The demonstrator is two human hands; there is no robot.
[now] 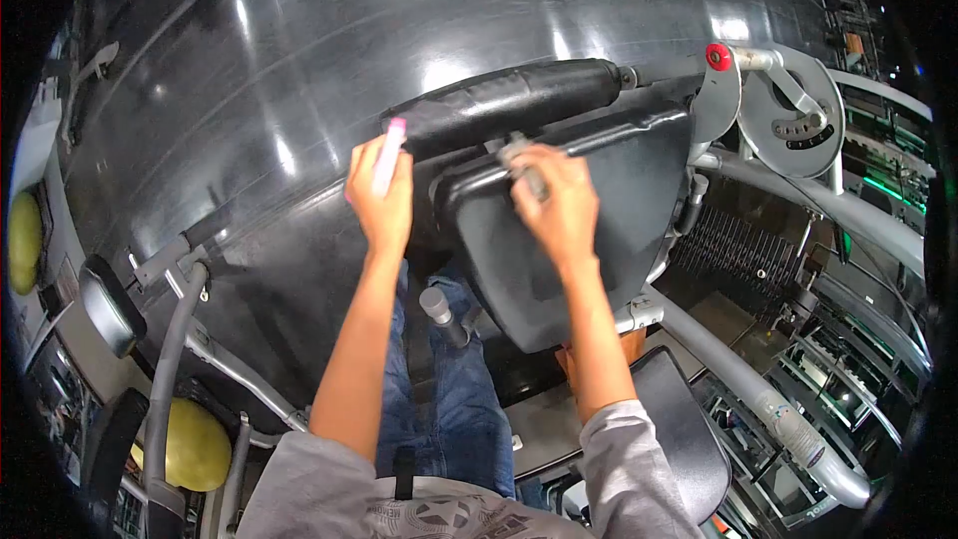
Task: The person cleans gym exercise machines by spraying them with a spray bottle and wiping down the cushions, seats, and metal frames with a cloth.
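Observation:
My left hand [377, 205] is closed around a slim white object with a pink end [389, 160], held upright beside the near end of a black padded roller [509, 100]. What kind of object it is I cannot make out. My right hand [561, 202] grips a crumpled grey cloth [527, 168] over the upper part of a black padded seat [579, 269]. The cloth and fingers are slightly blurred. Whether the cloth presses on the pad or hovers just above it is hard to tell.
Grey machine tubing [798, 195] and a round metal adjustment plate [793, 120] with a red knob [718, 57] stand at the right. A small black pad [112, 304] and a yellow ball [190, 444] are on the left. A grey-capped post [436, 304] rises by my legs.

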